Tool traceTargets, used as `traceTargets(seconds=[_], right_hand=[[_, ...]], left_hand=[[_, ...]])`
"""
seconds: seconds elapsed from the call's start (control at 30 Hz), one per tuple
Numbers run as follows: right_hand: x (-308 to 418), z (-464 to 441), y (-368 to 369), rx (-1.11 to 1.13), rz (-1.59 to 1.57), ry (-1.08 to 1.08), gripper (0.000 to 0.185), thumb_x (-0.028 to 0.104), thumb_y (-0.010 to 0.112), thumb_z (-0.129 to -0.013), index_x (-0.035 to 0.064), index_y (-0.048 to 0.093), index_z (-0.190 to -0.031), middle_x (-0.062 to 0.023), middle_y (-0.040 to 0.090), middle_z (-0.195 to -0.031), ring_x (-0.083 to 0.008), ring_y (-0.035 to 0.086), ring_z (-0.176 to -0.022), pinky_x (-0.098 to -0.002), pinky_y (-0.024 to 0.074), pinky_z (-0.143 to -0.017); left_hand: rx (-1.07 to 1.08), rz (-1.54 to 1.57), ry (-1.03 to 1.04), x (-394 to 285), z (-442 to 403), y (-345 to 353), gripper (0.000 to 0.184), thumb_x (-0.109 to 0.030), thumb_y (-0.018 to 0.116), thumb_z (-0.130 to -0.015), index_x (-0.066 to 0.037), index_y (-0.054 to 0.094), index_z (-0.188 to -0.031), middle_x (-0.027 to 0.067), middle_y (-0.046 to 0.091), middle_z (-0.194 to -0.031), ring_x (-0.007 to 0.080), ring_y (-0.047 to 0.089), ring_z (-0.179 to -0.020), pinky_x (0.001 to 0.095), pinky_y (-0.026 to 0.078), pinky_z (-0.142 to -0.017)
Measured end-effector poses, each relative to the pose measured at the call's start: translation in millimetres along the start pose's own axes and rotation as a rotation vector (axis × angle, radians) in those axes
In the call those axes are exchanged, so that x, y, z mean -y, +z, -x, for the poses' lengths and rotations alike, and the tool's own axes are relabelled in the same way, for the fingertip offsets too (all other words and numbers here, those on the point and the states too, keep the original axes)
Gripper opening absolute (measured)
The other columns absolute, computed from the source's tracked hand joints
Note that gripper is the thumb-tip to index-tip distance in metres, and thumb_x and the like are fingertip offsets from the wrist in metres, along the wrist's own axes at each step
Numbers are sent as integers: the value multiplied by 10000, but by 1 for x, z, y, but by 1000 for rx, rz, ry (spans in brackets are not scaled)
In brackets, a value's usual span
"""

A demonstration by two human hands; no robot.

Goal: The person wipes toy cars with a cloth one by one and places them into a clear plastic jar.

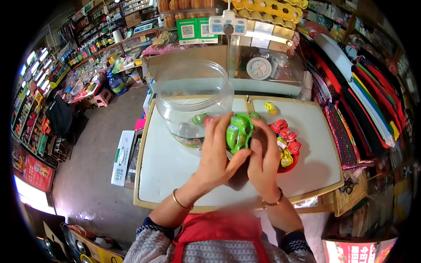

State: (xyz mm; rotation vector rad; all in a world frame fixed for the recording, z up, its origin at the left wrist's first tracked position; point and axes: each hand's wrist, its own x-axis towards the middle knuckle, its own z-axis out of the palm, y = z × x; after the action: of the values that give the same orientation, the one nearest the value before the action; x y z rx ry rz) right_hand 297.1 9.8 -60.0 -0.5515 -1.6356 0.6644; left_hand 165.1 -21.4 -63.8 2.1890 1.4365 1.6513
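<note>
Car's underside and right fingertips hidden. Green toy car (239,131) at frame centre: left fingers (215,133) closed on its left; right fingers (268,142) half-curled alongside, grip unclear.

Near-left of the round, clear plastic jar (195,105), a hand could pass over the white, tan-edged tabletop (162,171). Just right of the jar, the left hand (215,151), right hand (265,164) and green plastic toy car (239,133) block the way; farther right, red and yellow toy cars (287,135) do. Behind it, a clear-panelled case (267,87) bars passage.
</note>
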Motion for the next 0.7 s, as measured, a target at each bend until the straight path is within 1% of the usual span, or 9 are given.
traceTargets(seconds=[0.03, 0.1, 0.17, 0.23, 0.37, 0.43, 0.5, 0.63, 0.7], right_hand=[[2, -13, 4, 48, 60, -102, 301, 21, 457, -926, -25, 478, -1223, -171, 568, -1138, -268, 566, -1037, -328, 430, -906], [8, -42, 15, 103, -55, -57, 304, 38, 498, -914, -21, 486, -1212, -192, 572, -1114, -306, 580, -1027, -330, 437, -896], [7, -71, 27, 153, -86, -13, 309, 91, 460, -950, -24, 484, -1236, -126, 574, -1163, -186, 548, -1069, -286, 406, -930], [-12, -99, 44, 151, -15, -153, 322, 140, 489, -941, -25, 487, -1218, -216, 569, -1162, -346, 563, -1080, -355, 439, -903], [-35, -120, 66, 216, 19, 24, 365, 218, 472, -952, -37, 500, -1212, -251, 576, -1144, -394, 551, -1072, -378, 444, -896], [-42, -119, 70, 224, 49, 29, 369, 223, 474, -950, -39, 501, -1209, -255, 579, -1134, -399, 554, -1065, -381, 448, -890], [-45, -117, 71, 227, 85, 46, 373, 227, 476, -949, -41, 503, -1206, -259, 582, -1125, -404, 557, -1058, -385, 451, -883], [-50, -112, 73, 138, 38, 37, 358, 234, 474, -951, -29, 514, -1191, -252, 592, -1108, -403, 564, -1042, -390, 460, -864], [-54, -107, 69, 72, -50, 7, 334, 231, 475, -955, -16, 526, -1173, -236, 608, -1074, -392, 585, -1001, -384, 468, -833]], left_hand=[[-30, -5, -20, 0, -9, -7, 722, -243, 676, -799, 70, 311, -1337, 258, 397, -1221, 409, 429, -1106, 431, 370, -956], [-108, -121, 24, 10, -30, -24, 717, -233, 677, -804, 73, 309, -1338, 245, 442, -1177, 388, 466, -1049, 427, 386, -924], [-183, -86, -67, 18, -54, -36, 622, -232, 622, -857, 62, 332, -1322, 220, 541, -1037, 363, 514, -958, 426, 415, -852], [-179, -244, -30, 32, -78, -50, 550, -228, 583, -884, 57, 361, -1299, 214, 570, -967, 367, 530, -908, 434, 423, -816], [-66, -455, -64, 55, -91, -54, 389, -215, 487, -939, 48, 444, -1221, 211, 616, -857, 386, 561, -849, 452, 445, -735], [-77, -412, -122, 57, -89, -50, 358, -211, 490, -936, 60, 484, -1170, 240, 605, -912, 395, 568, -850, 454, 455, -719], [-102, -462, -160, 57, -86, -46, 333, -216, 456, -948, -13, 498, -1209, 245, 587, -1046, 435, 558, -930, 466, 450, -776], [-162, -481, -42, 65, -84, -45, 344, -194, 506, -926, 68, 512, -1149, 267, 585, -964, 409, 571, -885, 447, 471, -742], [-163, -523, -41, 75, -82, -44, 331, -207, 511, -923, 30, 529, -1154, 252, 590, -984, 403, 579, -882, 451, 475, -737]])
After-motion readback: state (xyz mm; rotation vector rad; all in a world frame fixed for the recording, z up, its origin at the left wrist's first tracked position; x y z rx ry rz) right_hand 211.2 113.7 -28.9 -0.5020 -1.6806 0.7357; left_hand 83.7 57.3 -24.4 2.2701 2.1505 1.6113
